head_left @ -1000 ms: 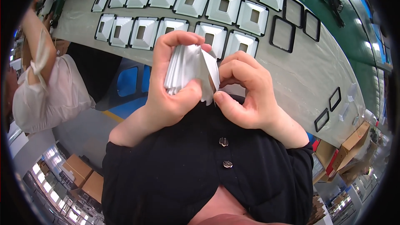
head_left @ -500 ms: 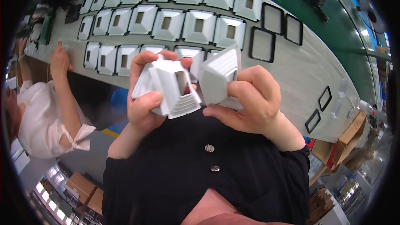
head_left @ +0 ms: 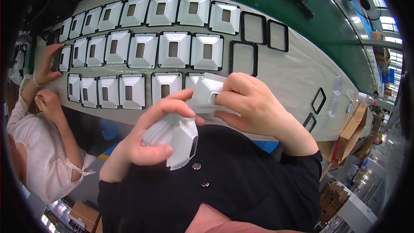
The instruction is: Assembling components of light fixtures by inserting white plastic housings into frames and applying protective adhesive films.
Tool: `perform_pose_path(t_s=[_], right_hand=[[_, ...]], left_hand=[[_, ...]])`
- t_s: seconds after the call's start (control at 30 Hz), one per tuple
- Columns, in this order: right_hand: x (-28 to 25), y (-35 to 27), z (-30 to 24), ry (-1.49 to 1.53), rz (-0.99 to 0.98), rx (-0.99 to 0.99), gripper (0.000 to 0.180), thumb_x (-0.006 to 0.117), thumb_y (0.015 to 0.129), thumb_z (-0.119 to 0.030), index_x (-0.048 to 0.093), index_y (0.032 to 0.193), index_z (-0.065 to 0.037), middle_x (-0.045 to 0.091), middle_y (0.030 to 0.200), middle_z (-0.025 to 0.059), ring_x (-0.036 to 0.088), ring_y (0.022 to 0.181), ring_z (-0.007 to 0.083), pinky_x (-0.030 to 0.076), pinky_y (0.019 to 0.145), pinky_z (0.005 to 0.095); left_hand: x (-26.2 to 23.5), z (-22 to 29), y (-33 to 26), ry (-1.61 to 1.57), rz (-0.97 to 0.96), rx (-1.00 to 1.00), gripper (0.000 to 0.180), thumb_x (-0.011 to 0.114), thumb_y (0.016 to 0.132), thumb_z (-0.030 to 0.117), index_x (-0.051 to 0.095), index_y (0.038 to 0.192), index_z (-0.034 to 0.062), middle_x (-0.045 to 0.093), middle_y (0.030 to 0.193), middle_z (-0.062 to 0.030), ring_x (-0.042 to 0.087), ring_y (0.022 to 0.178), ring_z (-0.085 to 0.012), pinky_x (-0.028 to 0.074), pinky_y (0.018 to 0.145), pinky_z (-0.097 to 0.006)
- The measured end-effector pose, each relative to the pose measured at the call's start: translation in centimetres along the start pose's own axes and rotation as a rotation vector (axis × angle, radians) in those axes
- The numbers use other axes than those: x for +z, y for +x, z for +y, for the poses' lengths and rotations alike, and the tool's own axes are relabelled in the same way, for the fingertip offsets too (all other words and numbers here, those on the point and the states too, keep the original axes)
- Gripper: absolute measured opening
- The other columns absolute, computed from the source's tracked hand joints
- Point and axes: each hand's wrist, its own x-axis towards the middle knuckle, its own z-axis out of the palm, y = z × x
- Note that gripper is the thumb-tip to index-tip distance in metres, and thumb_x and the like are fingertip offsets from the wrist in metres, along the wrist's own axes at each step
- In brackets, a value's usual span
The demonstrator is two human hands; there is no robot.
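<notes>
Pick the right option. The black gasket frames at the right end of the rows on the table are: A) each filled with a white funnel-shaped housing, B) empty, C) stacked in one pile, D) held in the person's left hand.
B: the three black gasket frames lie flat and apart on the table with only bare surface inside them, beside the white funnel-shaped housings set in frames.

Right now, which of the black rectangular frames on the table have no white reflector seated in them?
The three empty black rectangular frames at the right end of the rows: two in the top row and one in the middle row. Grey table shows through them.
</notes>
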Motion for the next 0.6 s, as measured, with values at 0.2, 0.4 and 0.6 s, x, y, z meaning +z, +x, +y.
perform_pose_path(t_s=[0.2, 0.4, 0.6], right_hand=[[-0.2, 0.2, -0.9, 0.384, -0.079, 0.274, 0.02, 0.072, 0.076, -0.007, 0.067, 0.095, -0.005, 0.05, 0.082, 0.0043, 0.051, 0.072, 0.0168, 0.043, 0.062, 0.0291], [0.7, 0.1, 0.9, 0.821, 0.075, 0.434, 0.031, 0.046, 0.099, -0.022, 0.064, 0.089, 0.001, 0.051, 0.086, 0.0037, 0.047, 0.079, 0.0119, 0.038, 0.07, 0.0263], [-4.1, 0.6, 6.1, -0.156, 0.344, 0.12, 0.017, 0.073, 0.079, -0.014, 0.061, 0.074, -0.003, 0.05, 0.082, 0.005, 0.05, 0.063, 0.0143, 0.044, 0.056, 0.0276]], left_hand=[[0.1, -0.4, 0.6, 0.139, -0.078, 0.04, 0.051, 0.065, 0.072, 0.021, 0.051, 0.118, 0.0038, 0.028, 0.147, -0.0216, 0.054, 0.114, -0.0332, 0.047, 0.089, -0.042], [0.1, -0.8, 1.4, 0.234, -0.154, 0.035, 0.05, 0.064, 0.073, 0.022, 0.052, 0.118, 0.0057, 0.028, 0.147, -0.026, 0.053, 0.112, -0.0335, 0.042, 0.093, -0.043], [-0.7, -0.4, 0.6, -0.039, 0.112, 0.136, 0.051, 0.062, 0.07, 0.017, 0.049, 0.119, 0.0078, 0.032, 0.143, -0.0259, 0.052, 0.113, -0.0327, 0.047, 0.09, -0.04]])
